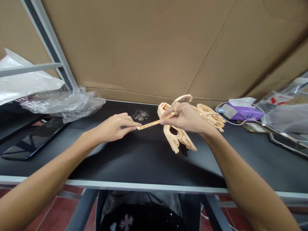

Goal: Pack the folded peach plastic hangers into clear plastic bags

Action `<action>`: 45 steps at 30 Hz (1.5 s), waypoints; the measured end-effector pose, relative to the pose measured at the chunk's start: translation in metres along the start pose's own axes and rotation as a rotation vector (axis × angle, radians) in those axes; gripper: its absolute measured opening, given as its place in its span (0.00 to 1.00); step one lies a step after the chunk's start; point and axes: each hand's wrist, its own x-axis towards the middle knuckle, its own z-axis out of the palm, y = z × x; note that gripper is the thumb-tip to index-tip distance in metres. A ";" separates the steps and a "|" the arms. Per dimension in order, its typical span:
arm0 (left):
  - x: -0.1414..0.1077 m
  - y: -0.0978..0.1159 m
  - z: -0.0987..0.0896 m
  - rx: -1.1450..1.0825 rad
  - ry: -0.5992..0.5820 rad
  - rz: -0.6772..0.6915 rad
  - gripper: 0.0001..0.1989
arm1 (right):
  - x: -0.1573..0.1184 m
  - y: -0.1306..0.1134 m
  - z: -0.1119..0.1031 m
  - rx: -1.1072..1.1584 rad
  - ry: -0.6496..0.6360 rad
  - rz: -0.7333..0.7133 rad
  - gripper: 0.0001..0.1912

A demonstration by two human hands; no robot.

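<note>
A cream plastic folding hanger (154, 123) is held above the black table between both hands. My right hand (184, 117) grips it near the base of its curved hook, which points up. At the other end, my left hand (117, 126) pinches the tip of the hanger's extended arm between thumb and fingers. Beneath and behind my right hand lie several more cream folding hangers (174, 139), bunched together on the table. My right hand covers part of that pile.
Crumpled clear plastic wrap (81, 104) and a dark tablet-like device (36, 141) lie left. Small pale bits (141, 115) are scattered near the back. A purple tissue pack (245, 111), a white cable (252, 120) and clear plastic packaging (286, 110) are right. Cardboard (144, 48) stands behind.
</note>
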 end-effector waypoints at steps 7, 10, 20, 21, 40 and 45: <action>0.001 0.003 -0.001 0.019 -0.052 0.015 0.15 | 0.000 0.000 0.002 -0.014 -0.038 0.001 0.09; 0.000 0.002 -0.001 0.029 -0.074 0.020 0.15 | -0.001 0.000 0.000 -0.016 -0.032 -0.017 0.09; 0.001 0.005 0.004 -0.085 -0.110 -0.004 0.15 | -0.003 0.001 -0.002 0.066 -0.039 -0.057 0.09; 0.001 0.005 0.005 -0.087 -0.107 -0.008 0.15 | -0.003 0.002 -0.002 0.072 -0.041 -0.055 0.09; 0.005 0.016 0.005 -0.200 -0.136 -0.068 0.15 | 0.002 0.010 -0.008 0.092 -0.122 -0.048 0.09; 0.003 0.018 0.003 -0.246 -0.124 -0.112 0.16 | 0.002 0.011 -0.011 0.083 -0.145 -0.057 0.09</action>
